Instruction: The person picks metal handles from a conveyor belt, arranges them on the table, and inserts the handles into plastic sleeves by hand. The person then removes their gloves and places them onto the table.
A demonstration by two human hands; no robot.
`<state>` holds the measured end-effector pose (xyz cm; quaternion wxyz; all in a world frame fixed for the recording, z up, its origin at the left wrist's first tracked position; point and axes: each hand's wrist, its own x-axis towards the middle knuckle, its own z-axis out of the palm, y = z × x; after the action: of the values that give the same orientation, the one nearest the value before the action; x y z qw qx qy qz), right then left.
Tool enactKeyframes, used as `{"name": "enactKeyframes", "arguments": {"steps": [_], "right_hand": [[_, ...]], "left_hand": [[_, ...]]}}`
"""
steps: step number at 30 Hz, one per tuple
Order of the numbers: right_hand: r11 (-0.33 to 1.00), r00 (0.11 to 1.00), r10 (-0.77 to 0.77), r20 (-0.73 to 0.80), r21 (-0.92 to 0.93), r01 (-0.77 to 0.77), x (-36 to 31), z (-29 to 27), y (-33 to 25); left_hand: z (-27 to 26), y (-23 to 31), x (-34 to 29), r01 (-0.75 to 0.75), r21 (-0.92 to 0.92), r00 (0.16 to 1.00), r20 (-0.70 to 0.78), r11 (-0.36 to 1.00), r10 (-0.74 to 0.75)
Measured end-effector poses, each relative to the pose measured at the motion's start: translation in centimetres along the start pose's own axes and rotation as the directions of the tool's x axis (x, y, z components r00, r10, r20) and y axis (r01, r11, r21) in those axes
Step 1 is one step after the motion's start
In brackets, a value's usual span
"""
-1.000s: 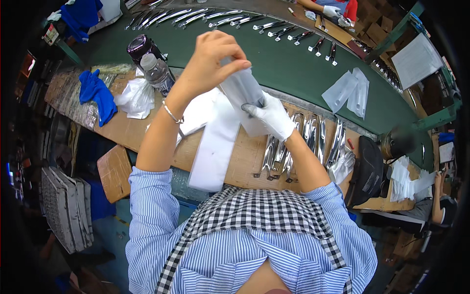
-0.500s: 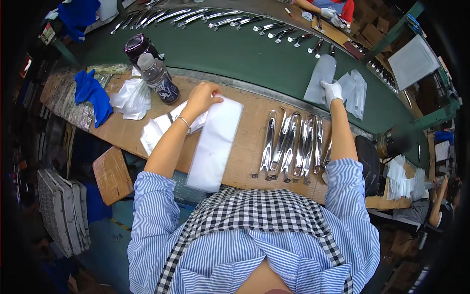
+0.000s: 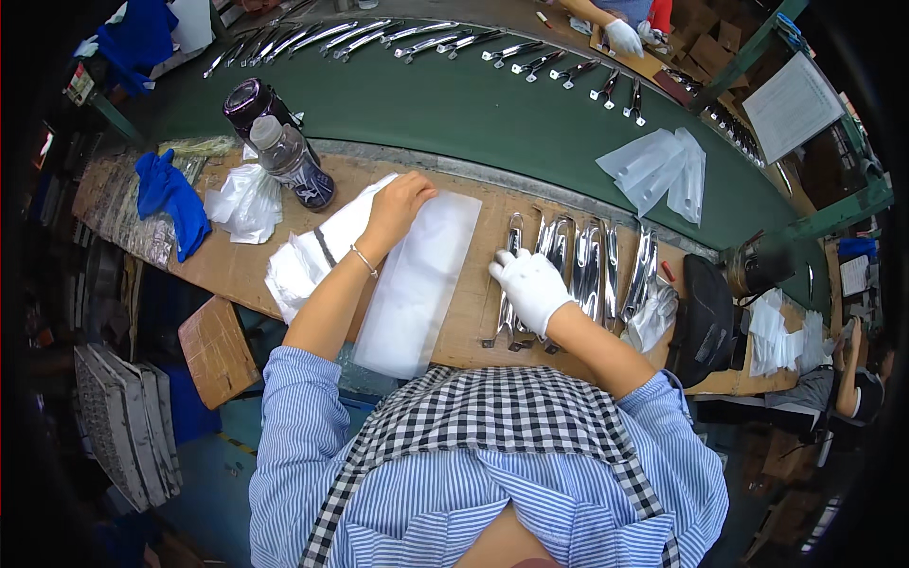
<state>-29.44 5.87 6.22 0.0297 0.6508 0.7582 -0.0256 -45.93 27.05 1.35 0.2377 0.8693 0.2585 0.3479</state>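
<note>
My bare left hand (image 3: 401,206) is closed on the top edge of a long, frosted plastic bag (image 3: 417,293), which lies flat and overhangs the bench's near edge. White crumpled plastic wrapping (image 3: 301,270) lies under and beside my left forearm. My right hand (image 3: 532,286), in a white glove, has its fingers curled round the leftmost metal tongs (image 3: 514,235) of a row on the cardboard. The glove hides the middle of these tongs. More shiny tongs (image 3: 587,260) lie side by side just to its right.
Beyond the bench runs a green conveyor (image 3: 398,114) carrying a line of tongs (image 3: 454,43) and filled bags (image 3: 658,170). A bottle (image 3: 298,170), blue cloth (image 3: 175,204) and white plastic bag (image 3: 248,204) sit at left. A black bag (image 3: 705,322) stands at right. A co-worker's gloved hand (image 3: 623,36) shows far off.
My right hand has let go of a bag on the conveyor and come back left to the first tongs in the row. My left hand stays at the frosted bag, which has shifted slightly.
</note>
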Motion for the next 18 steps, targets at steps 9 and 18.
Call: {"name": "enactKeyframes", "arguments": {"steps": [9, 18], "right_hand": [[0.929, 0.984, -0.011, -0.178, 0.362, 0.075, 0.7, -2.8, 4.8], [0.136, 0.688, 0.656, -0.309, 0.946, 0.295, 4.5, -7.6, 4.2]], "left_hand": [[-0.7, 0.8, 0.6, -0.381, 0.364, 0.903, -0.051, 0.85, 0.427], [-1.4, 4.1, 0.5, -0.533, 0.402, 0.812, -0.003, 0.744, 0.583]]}}
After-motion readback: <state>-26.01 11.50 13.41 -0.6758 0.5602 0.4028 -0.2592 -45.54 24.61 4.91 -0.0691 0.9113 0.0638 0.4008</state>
